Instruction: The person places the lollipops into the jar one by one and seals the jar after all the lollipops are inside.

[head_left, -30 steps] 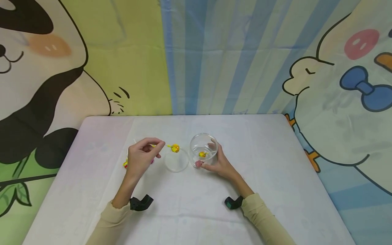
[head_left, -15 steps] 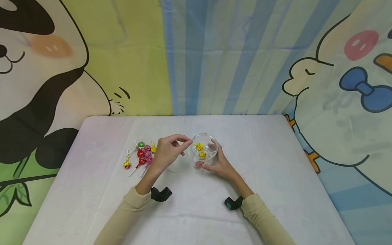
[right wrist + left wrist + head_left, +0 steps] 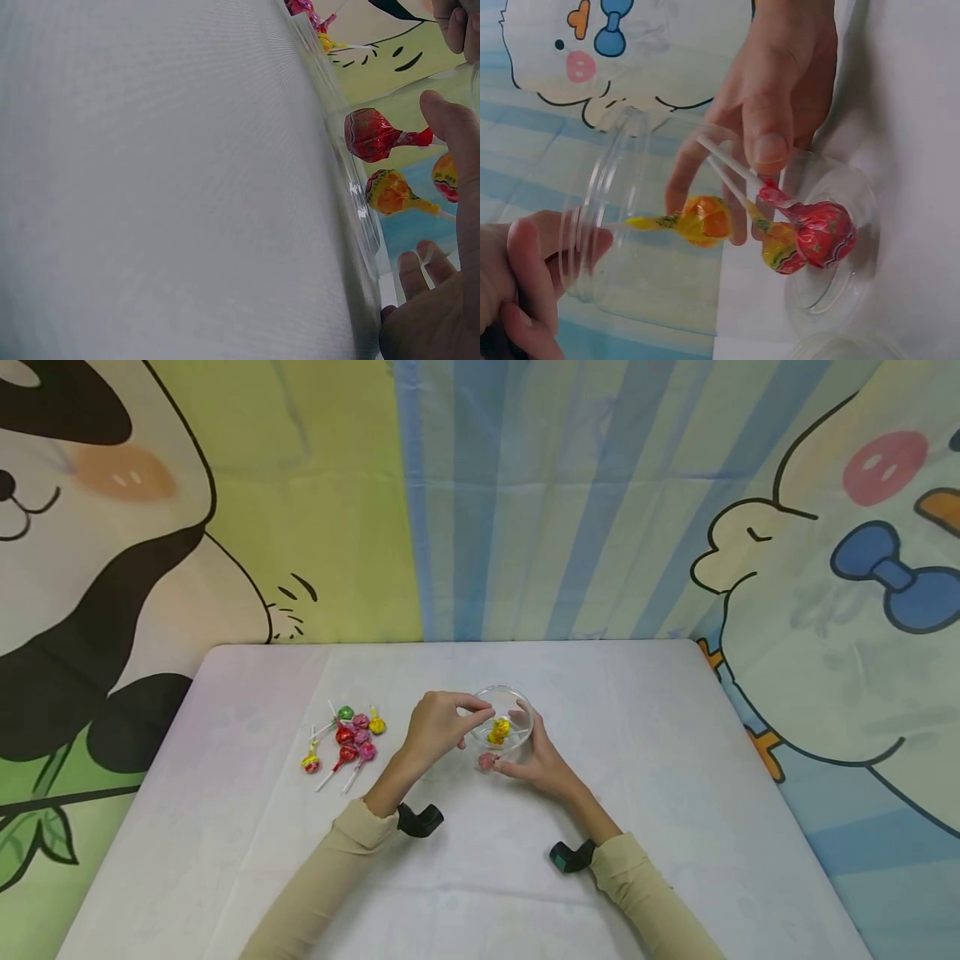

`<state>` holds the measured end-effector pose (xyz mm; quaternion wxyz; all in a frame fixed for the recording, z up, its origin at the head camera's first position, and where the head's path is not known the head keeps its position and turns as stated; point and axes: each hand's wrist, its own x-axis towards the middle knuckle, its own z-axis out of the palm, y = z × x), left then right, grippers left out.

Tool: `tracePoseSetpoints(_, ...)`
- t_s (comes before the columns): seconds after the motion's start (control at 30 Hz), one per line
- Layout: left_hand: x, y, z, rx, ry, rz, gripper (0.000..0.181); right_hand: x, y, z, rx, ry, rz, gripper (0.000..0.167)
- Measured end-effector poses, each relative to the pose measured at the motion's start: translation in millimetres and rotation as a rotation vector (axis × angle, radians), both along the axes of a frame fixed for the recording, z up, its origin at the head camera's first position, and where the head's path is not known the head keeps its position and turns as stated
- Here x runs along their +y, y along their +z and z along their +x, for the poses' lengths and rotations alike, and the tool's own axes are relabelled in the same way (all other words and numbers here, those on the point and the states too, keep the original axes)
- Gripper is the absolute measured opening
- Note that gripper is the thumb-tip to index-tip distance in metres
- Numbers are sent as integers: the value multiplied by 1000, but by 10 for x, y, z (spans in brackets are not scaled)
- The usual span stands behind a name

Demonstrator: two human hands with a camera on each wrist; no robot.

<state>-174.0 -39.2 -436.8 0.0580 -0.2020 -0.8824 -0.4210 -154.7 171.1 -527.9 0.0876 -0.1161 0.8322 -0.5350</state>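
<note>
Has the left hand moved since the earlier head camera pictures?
Yes: in the head view, the left hand has moved right, away from the lollipop pile, to the mouth of the jar.

The left hand (image 3: 444, 720) is partly blocking the top of the clear jar (image 3: 660, 296); the right hand (image 3: 542, 766) is covering its side. The table (image 3: 637, 718) is giving room farther right; lollipops (image 3: 347, 753) are crowding the left.

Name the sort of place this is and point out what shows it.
Probably a small staged recording spot rather than an ordinary room: a white-covered table, a cartoon-printed backdrop right behind it, and a black device at each of the person's wrists.
</note>
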Motion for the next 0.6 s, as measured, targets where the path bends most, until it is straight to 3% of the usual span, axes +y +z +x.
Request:
tracePoseSetpoints(0.37, 82, -14, 7, -25, 2, -97, 20, 5, -30, 3, 40, 2, -15, 103)
tracePoseSetpoints(0.6, 103, 23, 19, 23, 32, -253, 18, 18, -42, -1, 66, 7, -22, 104)
